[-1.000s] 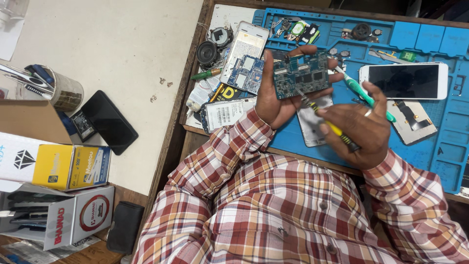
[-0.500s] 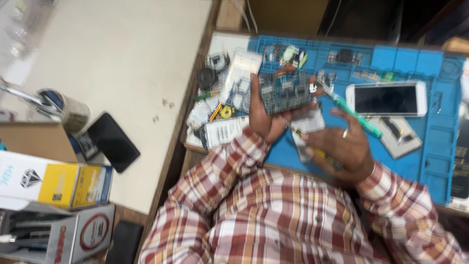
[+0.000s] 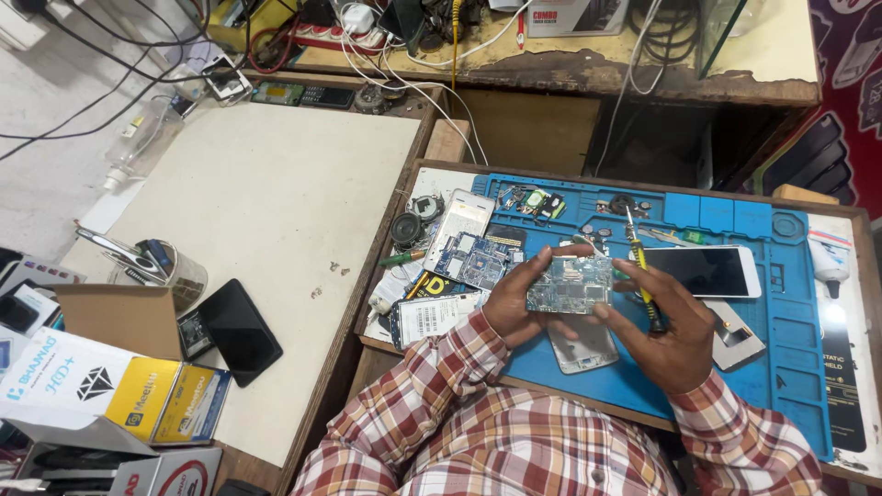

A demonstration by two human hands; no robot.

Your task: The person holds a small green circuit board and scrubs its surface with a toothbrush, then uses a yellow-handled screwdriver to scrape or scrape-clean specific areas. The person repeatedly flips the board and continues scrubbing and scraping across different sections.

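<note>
My left hand (image 3: 516, 308) and my right hand (image 3: 669, 332) both grip a greenish circuit board (image 3: 571, 285), held above the blue work mat (image 3: 790, 312). A yellow-green screwdriver (image 3: 641, 271) is also tucked in my right hand, its tip pointing up and away. Under the board lies a silvery phone back shell (image 3: 582, 348). A white phone (image 3: 703, 271) with a dark screen rests on the mat right of my hands. Another opened phone with a bare board (image 3: 473, 257) lies to the left.
Small parts and screws (image 3: 533, 200) are scattered at the mat's far edge. A black phone (image 3: 239, 331), a metal cup of tools (image 3: 165, 271) and cardboard boxes (image 3: 138, 404) sit on the white board at left. Cables and a power strip (image 3: 322, 37) crowd the back shelf.
The view tilted up and back, so the shelf shows now. My right hand moved onto the circuit board, and the screwdriver swung from pointing left to upright.
</note>
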